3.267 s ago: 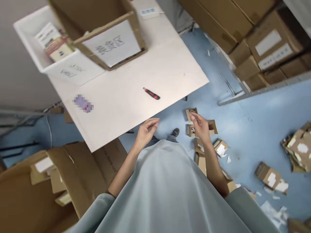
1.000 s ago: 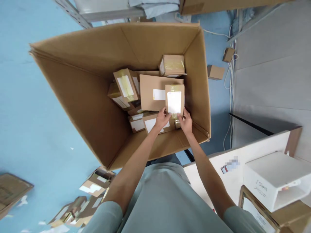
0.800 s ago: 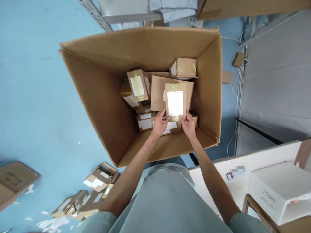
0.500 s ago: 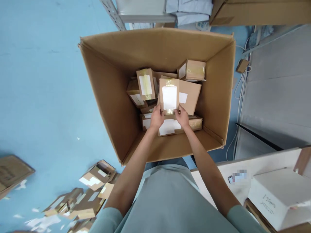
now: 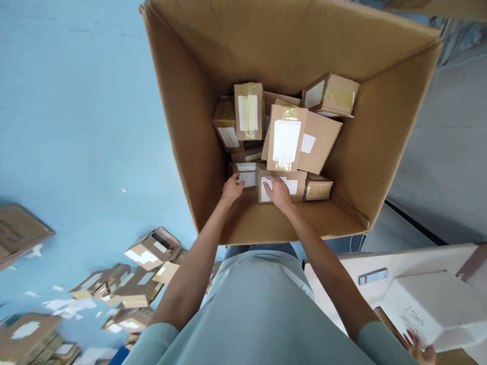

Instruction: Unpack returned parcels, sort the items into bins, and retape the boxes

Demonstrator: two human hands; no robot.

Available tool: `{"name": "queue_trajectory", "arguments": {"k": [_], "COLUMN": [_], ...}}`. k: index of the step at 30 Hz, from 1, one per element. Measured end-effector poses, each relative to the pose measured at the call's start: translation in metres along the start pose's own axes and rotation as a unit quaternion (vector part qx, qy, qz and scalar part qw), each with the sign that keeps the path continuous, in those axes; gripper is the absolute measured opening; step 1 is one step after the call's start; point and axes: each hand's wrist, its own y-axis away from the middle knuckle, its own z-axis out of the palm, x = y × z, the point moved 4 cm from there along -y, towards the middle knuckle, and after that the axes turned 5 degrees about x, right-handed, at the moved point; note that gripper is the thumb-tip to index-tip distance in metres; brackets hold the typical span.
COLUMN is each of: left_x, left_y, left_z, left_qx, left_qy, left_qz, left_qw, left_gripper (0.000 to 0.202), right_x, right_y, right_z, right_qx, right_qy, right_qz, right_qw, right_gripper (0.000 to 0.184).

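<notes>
A big open cardboard carton surrounds several small taped cardboard boxes with white labels. Low at the carton's left side, my left hand has its fingers apart beside a small labelled box. My right hand, fingers spread, is over the front of a wider labelled box; whether it touches is hard to tell. Just beyond it, an upright-labelled box leans on a flatter box. Neither hand holds anything.
Other small boxes fill the carton's far side. Opened boxes and paper scraps lie on the blue floor at left. A phone and a white box stand at right, where another person's hand shows.
My hands have let go of the labelled box and drawn back toward me, moving apart. That box now rests on the others. The view has shifted, and another person's hand has appeared at lower right.
</notes>
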Motion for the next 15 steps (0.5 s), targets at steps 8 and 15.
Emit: {"name": "queue_trajectory", "arguments": {"k": [8,15], "left_x": [-0.033,-0.015], "left_y": [0.003,-0.018], "left_z": [0.065,0.029], "left_qx": [-0.062,0.013], "left_qy": [0.036,0.082], "left_qz": [-0.042,-0.007], "left_qw": [0.997,0.997], "left_gripper": [0.053,0.058], "right_x": [0.032,-0.031], "right_y": [-0.005,-0.059], "right_z": [0.04,0.055], "right_qx": [-0.019,0.052], "right_qy": [0.028,-0.041], "right_qz": [-0.048,-0.106], "right_qw": [0.998,0.992], "right_gripper": [0.036,0.049]}}
